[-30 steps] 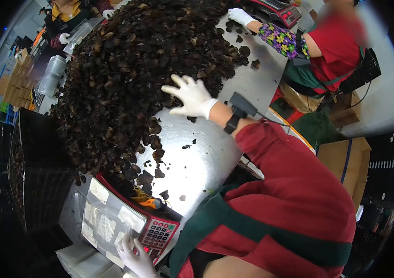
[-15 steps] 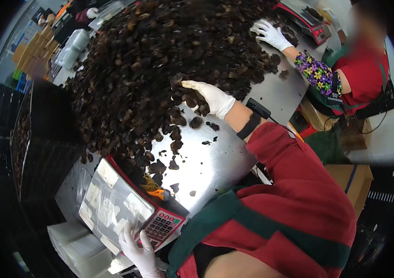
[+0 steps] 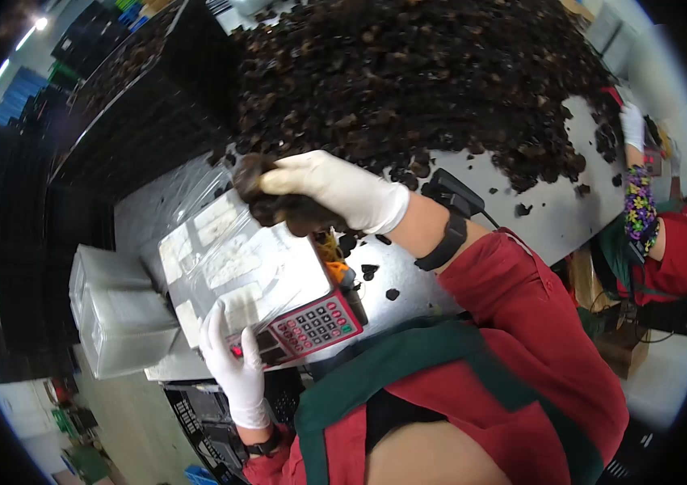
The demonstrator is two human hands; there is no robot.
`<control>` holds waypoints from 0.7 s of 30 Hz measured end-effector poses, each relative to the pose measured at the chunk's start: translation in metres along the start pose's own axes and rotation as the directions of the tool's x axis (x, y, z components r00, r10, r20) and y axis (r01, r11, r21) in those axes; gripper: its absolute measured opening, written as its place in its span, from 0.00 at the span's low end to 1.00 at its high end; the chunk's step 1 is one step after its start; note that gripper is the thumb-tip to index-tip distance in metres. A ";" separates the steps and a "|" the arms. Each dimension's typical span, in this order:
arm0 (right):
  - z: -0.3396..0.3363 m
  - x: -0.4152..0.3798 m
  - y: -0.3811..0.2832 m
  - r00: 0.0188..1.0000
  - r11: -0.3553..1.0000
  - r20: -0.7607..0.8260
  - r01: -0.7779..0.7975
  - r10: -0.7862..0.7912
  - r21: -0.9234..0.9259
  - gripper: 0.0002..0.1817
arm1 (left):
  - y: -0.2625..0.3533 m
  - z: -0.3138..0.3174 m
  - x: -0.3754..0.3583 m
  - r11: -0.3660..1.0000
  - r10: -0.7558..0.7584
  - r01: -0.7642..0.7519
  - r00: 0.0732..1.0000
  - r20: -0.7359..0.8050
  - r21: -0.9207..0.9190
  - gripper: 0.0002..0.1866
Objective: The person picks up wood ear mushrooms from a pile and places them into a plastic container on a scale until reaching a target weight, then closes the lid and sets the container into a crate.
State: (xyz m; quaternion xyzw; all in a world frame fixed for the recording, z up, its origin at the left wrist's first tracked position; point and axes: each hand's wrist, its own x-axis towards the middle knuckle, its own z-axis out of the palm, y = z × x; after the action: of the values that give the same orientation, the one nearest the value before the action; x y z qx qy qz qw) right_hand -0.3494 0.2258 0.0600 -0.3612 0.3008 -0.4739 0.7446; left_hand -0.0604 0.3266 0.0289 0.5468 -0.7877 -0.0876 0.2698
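Note:
My right hand (image 3: 335, 190), in a white glove, is closed around a clump of dark wood ear mushrooms (image 3: 291, 208). It holds them above the far part of a red-and-silver digital scale (image 3: 279, 263). My left hand (image 3: 234, 356), also gloved, lies at the scale's near left corner beside the keypad (image 3: 315, 326). Its fingers are apart and touch the edge of the weighing plate; whether thin clear plastic is under them is hard to tell. Clear plastic (image 3: 198, 198) shows at the plate's far left edge. A large pile of wood ear mushrooms (image 3: 408, 81) covers the metal table (image 3: 408, 287) beyond.
Stacked clear plastic containers (image 3: 121, 315) stand left of the scale. Behind them rise black crates (image 3: 145, 121). An orange-handled tool (image 3: 337, 271) lies by the scale's right side. A co-worker's gloved hand (image 3: 632, 127) is at far right. Loose mushroom bits dot the metal.
My right hand has carried the mushrooms from the pile's edge to above the scale. My left hand stays at the scale's corner. The head view has swung left.

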 end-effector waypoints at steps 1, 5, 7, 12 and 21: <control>0.016 0.009 0.004 0.997 0.994 0.068 -0.012 0.020 -0.107 0.14 | -0.002 0.003 -0.001 0.997 -0.028 0.028 1.000 -0.003 -0.075 0.33; 0.053 0.040 0.050 0.923 0.763 0.259 0.381 -0.284 -0.522 0.18 | -0.003 0.015 0.002 0.975 -0.044 0.028 0.997 -0.070 -0.221 0.42; 0.059 0.041 0.061 0.908 0.406 0.363 0.419 -0.211 -0.812 0.22 | 0.002 0.018 0.008 0.984 -0.016 -0.005 0.994 -0.112 -0.180 0.43; 0.035 0.032 0.079 0.675 0.175 0.359 0.587 -0.644 -0.790 0.22 | 0.001 0.022 0.006 0.973 -0.078 0.070 0.997 -0.025 -0.221 0.37; -0.207 -0.029 0.029 0.734 -0.370 -0.126 -0.474 -0.668 -0.799 0.43 | -0.009 0.023 0.004 0.985 -0.029 0.029 1.000 0.002 -0.171 0.33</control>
State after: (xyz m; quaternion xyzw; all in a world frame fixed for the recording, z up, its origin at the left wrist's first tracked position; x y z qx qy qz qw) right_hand -0.5098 0.2091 -0.0758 -0.6382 0.7405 -0.1696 -0.1253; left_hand -0.0661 0.3162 0.0071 0.5333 -0.7691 -0.1584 0.3147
